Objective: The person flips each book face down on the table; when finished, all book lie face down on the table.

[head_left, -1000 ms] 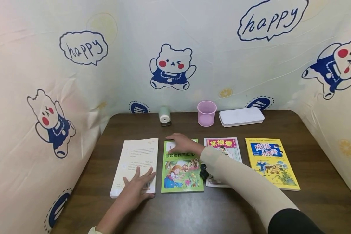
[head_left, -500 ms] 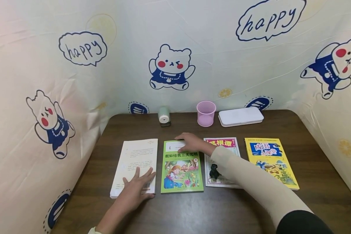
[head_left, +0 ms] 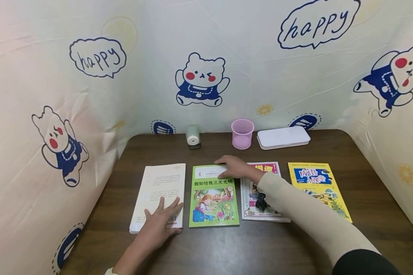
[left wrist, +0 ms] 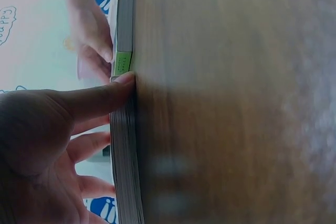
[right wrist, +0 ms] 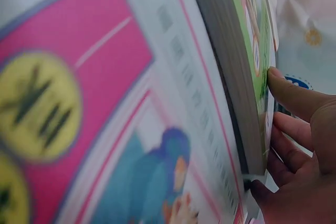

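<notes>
My left hand (head_left: 158, 221) lies with spread fingers on a white book (head_left: 163, 176), back cover up; its thumb reaches the side facing the green book. In the left wrist view the thumb touches that book's page edge (left wrist: 126, 156). My right hand (head_left: 237, 168) is at the far right corner of a green picture-cover book (head_left: 206, 204), fingers along the far edge. In the right wrist view its thumb (right wrist: 294, 95) touches the green cover, the other fingers slightly bent by the corner. My right forearm partly hides a white-and-pink book (head_left: 249, 212) beside it.
A yellow book (head_left: 313, 176) lies at the right, partly behind the right sleeve. Along the back of the brown table (head_left: 206, 252) stand a pale green pencil sharpener (head_left: 192, 135), a pink cup (head_left: 242, 139) and a white flat case (head_left: 283, 137). A patterned cloth surrounds the table.
My right hand has moved right along the green book's far edge to its corner, uncovering the cover's white label. The left hand and the books have stayed in place.
</notes>
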`<state>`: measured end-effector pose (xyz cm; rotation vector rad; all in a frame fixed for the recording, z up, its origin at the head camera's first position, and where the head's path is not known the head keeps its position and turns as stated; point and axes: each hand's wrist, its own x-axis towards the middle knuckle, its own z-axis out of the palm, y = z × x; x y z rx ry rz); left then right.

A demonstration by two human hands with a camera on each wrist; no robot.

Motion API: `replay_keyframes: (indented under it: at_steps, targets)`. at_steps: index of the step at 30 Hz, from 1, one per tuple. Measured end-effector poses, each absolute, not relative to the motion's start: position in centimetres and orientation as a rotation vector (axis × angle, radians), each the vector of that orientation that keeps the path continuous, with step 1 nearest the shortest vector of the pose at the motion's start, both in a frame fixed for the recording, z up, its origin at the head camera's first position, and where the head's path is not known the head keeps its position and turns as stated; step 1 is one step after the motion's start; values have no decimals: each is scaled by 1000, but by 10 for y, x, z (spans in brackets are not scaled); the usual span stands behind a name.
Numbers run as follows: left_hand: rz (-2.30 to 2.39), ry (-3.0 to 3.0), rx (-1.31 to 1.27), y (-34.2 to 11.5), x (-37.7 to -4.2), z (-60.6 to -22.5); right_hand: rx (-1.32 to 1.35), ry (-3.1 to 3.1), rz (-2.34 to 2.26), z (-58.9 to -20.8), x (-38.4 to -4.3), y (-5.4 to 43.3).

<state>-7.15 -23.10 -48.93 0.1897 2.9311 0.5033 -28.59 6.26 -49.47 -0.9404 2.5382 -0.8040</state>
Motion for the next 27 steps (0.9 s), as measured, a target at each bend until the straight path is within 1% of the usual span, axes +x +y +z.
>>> replay_keyframes:
  at_steps: [14,27]
  targets:
    - [510,2919,210,-221,-70,-488,-925,2535,-865,-499,-287,91]
    - [544,2885,370,-211,-79,-497,-847,2588,-870,-496,-284,106]
